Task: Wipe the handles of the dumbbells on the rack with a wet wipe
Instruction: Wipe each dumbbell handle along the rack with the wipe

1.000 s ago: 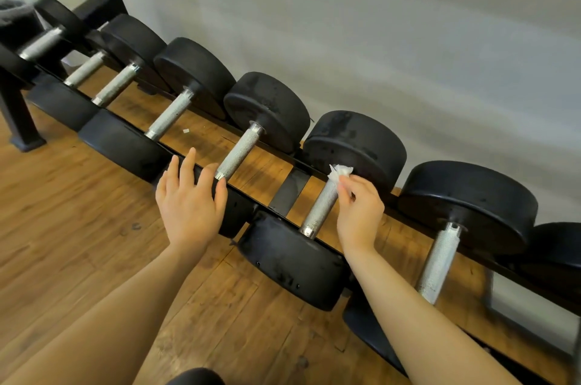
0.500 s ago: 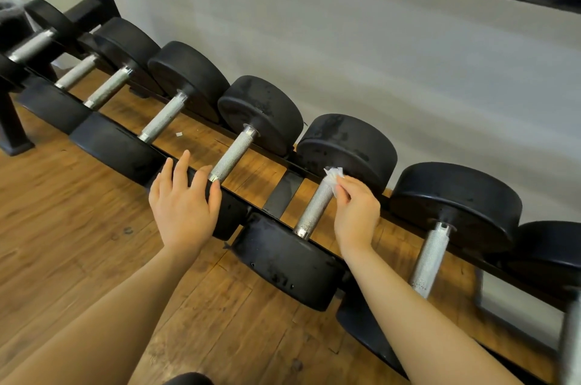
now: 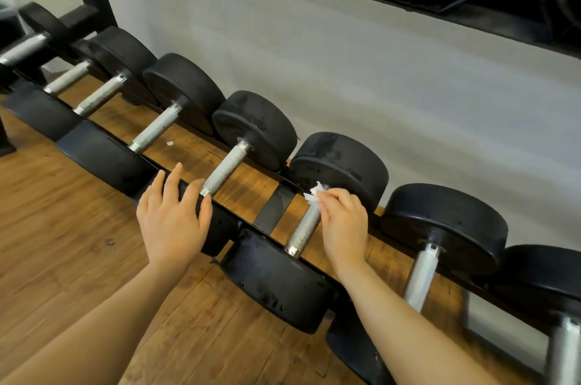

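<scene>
At frame centre, the right hand pinched a white wet wipe against a dumbbell handle on the rack. The left hand rested flat on a neighbouring weight.

Knurled metal handle, matt black rubbery heads, wood-grain floor.

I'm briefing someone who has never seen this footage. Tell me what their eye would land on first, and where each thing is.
First, the right hand at centre, pinching a crumpled white wet wipe against the far end of a knurled steel handle. Next, the left hand, fingers spread flat on the near black head of the neighbouring dumbbell. Then the row of black dumbbells along the rack, running from far left to lower right over a wooden floor.
</scene>
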Available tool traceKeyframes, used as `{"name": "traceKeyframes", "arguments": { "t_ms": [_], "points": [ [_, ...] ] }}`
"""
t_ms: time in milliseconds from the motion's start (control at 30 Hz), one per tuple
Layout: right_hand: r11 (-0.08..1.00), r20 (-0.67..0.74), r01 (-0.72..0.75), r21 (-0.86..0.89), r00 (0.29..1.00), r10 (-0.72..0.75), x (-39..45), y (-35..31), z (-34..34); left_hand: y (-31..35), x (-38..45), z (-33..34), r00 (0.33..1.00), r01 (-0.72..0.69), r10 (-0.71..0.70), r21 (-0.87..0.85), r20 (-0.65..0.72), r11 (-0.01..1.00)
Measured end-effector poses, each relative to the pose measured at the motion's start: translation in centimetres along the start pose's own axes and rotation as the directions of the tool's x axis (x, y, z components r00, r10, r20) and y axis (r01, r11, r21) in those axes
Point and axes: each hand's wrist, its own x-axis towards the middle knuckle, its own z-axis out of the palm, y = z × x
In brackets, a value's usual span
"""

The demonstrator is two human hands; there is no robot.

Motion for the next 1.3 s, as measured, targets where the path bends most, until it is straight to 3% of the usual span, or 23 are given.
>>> {"name": "traceKeyframes", "arguments": {
  "t_ms": [167, 300, 567, 800, 933, 1067, 1133, 1300],
  "points": [
    [0.910, 0.189, 0.373, -0.182, 0.921, -0.339, 1.6, 2.4, -0.5, -0.1, 0.0, 0.0, 1.000, -0.015, 0.015, 0.015, -0.008, 1.000],
    [0.884, 0.187, 0.457, -0.104, 0.882, -0.433, 1.5, 3.4, -1.1, 0.0, -0.1, 0.0, 1.000, -0.016, 0.016, 0.019, -0.015, 1.000],
    [0.952, 0.114, 0.305, -0.006, 0.946, -0.303, 0.7, 3.0, -0.3, 0.1, 0.0, -0.1, 1.000, -0.014, 0.014, 0.018, -0.002, 1.000],
    [0.967, 0.130, 0.249, -0.046, 0.962, -0.241, 0.6, 2.9, -0.1, 0.0, -0.1, -0.1, 1.000, -0.004, 0.004, 0.005, 0.004, 1.000],
    [0.954, 0.190, 0.299, -0.026, 0.938, -0.289, -0.2, 3.6, 0.0, -0.1, -0.1, 0.1, 1.000, -0.016, 0.016, 0.007, -0.005, 1.000],
    [0.980, 0.190, 0.198, 0.007, 0.962, -0.195, -0.3, 4.1, 0.2, 0.0, -0.1, 0.0, 1.000, -0.009, 0.009, 0.009, -0.003, 1.000],
    [0.976, 0.197, 0.219, -0.007, 0.957, -0.213, -0.3, 3.8, 0.1, -0.1, -0.1, 0.1, 1.000, -0.011, 0.011, 0.009, 0.000, 1.000],
    [0.977, 0.212, 0.108, 0.186, 0.966, -0.147, -0.5, 3.5, -0.5, -0.1, -0.1, 0.0, 1.000, -0.020, 0.020, 0.015, 0.000, 1.000]
  ]
}}
